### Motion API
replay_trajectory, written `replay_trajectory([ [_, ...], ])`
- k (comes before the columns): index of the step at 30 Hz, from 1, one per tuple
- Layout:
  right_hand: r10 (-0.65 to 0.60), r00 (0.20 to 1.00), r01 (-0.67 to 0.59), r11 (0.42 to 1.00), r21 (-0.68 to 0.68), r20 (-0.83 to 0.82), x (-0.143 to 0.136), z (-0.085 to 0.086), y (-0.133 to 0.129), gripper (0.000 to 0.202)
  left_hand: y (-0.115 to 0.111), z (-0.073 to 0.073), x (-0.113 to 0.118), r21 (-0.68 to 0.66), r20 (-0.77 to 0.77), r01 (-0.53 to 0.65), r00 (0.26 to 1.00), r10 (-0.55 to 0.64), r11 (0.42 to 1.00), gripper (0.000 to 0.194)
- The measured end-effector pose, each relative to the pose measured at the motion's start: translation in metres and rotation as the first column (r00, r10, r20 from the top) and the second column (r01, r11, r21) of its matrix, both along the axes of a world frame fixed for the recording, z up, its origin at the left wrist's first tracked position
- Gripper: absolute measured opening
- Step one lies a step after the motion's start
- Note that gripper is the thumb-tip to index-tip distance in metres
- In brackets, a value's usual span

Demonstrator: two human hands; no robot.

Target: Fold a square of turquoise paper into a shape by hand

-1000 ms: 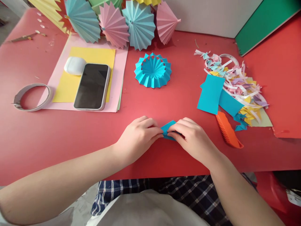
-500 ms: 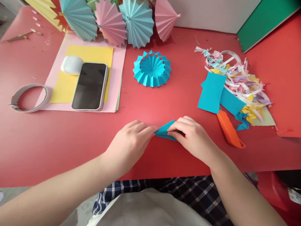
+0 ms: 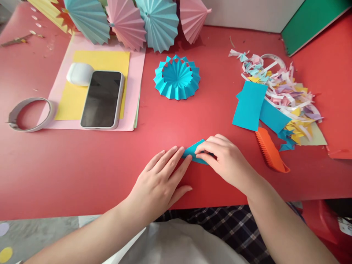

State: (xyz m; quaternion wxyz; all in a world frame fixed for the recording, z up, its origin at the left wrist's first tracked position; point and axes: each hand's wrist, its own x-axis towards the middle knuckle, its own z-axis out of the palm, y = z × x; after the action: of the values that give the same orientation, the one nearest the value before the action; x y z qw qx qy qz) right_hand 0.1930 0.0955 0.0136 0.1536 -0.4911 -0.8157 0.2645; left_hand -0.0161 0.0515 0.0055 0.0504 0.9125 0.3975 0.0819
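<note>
A small folded piece of blue paper point(image 3: 194, 150) lies near the table's front edge, pointed toward the left. My right hand point(image 3: 221, 156) pinches its right end between thumb and fingers, hiding that part. My left hand point(image 3: 162, 179) lies nearly flat, fingers stretched out and thumb apart, its fingertips touching the paper's left tip. Beyond the hands stands a pleated blue paper ring point(image 3: 176, 90) with zigzag edges. To the right are loose blue paper rectangles point(image 3: 249, 105) and an orange comb-like tool with teeth point(image 3: 271, 150).
At left, a phone point(image 3: 103, 99) and a white case point(image 3: 79, 74) rest on yellow and pink paper sheets point(image 3: 130, 121), beside a grey band point(image 3: 30, 114). Pleated paper umbrellas point(image 3: 158, 25) line the back. Paper scraps point(image 3: 286, 88) pile up at right, near a green panel point(image 3: 313, 27).
My left hand has opened from a pinch at the paper's left tip and spread its fingers flat. The right hand keeps its pinch. The view has shifted slightly.
</note>
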Motion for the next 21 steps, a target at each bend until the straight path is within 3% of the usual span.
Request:
replay_trajectory([
  [16, -0.023, 0.999, 0.022, 0.999, -0.024, -0.025, -0.001, 0.000, 0.002, 0.013, -0.008, 0.003, -0.014, 0.067, 0.018, -0.199, 0.980, 0.198, 0.978, 0.058],
  [21, -0.020, 1.000, 0.019, 1.000, -0.023, -0.021, 0.000, 0.000, 0.002, 0.012, -0.006, 0.002, -0.006, 0.000, -0.030, -0.087, 0.996, 0.087, 0.996, 0.064],
])
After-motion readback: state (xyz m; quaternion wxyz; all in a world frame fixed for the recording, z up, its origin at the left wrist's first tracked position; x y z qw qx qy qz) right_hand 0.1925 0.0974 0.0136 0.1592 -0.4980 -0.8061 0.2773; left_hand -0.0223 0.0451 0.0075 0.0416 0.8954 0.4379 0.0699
